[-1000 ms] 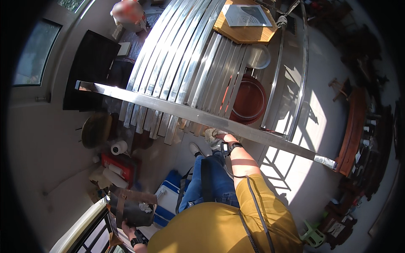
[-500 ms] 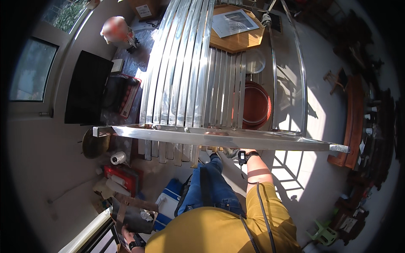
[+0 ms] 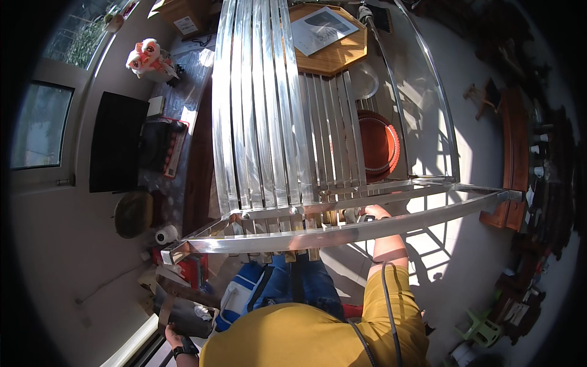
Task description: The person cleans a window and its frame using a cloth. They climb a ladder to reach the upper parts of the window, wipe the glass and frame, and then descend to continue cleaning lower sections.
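Note:
A large metal rack with long shiny slats [image 3: 260, 122] and a thick front rail [image 3: 318, 240] stands right in front of me. My right hand [image 3: 378, 211] reaches under that rail, by the rack's lower slats. The rail and slats hide most of its fingers, so whether it grips anything does not show. At the lower left, my left hand [image 3: 173, 336] is beside a dark container [image 3: 189, 315] with a brown strip along it. Its fingers are partly hidden and small. Both wrists carry black bands.
On the rack lies an octagonal wooden tray [image 3: 333, 58] with a printed sheet [image 3: 321, 30]; a round red basket [image 3: 379, 147] sits lower. A dark monitor [image 3: 116, 142] stands on the left-hand desk. At right are a wooden cabinet [image 3: 515, 153] and a green stool [image 3: 481, 328].
The rack's front rail now appears tilted and lower at the left, nearer my body. My right hand has shifted slightly right and up; my left hand has moved slightly left.

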`<state>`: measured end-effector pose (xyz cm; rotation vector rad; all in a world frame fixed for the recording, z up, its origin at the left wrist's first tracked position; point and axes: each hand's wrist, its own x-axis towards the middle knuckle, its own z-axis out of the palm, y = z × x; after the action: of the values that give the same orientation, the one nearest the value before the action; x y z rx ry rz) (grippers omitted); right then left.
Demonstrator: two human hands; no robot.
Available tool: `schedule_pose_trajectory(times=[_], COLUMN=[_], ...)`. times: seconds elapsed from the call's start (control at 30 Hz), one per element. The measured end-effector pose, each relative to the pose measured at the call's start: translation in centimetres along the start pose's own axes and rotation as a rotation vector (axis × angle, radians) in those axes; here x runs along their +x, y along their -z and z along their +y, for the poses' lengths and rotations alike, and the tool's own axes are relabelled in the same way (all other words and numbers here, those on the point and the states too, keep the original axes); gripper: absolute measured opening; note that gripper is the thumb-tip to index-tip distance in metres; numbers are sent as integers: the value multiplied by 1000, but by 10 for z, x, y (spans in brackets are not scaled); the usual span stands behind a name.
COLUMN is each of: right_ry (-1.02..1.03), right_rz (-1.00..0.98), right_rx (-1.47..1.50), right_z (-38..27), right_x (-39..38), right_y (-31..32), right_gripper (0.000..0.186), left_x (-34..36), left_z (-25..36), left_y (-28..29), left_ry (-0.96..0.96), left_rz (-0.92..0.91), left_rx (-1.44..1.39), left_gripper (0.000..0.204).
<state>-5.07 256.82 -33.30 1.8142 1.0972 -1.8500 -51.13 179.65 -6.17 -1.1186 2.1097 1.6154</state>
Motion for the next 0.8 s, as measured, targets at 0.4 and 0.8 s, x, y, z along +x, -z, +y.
schedule_pose_trajectory(times=[0.4,0.8], right_ry=[-38,155], right_rz=[97,617], right_rx=[64,-168], right_z=[13,32], right_x=[11,-34], right_y=[4,-20], right_gripper=[26,24], left_x=[20,-3], left_z=[15,5], left_y=[-52,-102], left_ry=[-75,-304], left_rz=[-69,22], left_rx=[-47,97], left_gripper=[12,7])
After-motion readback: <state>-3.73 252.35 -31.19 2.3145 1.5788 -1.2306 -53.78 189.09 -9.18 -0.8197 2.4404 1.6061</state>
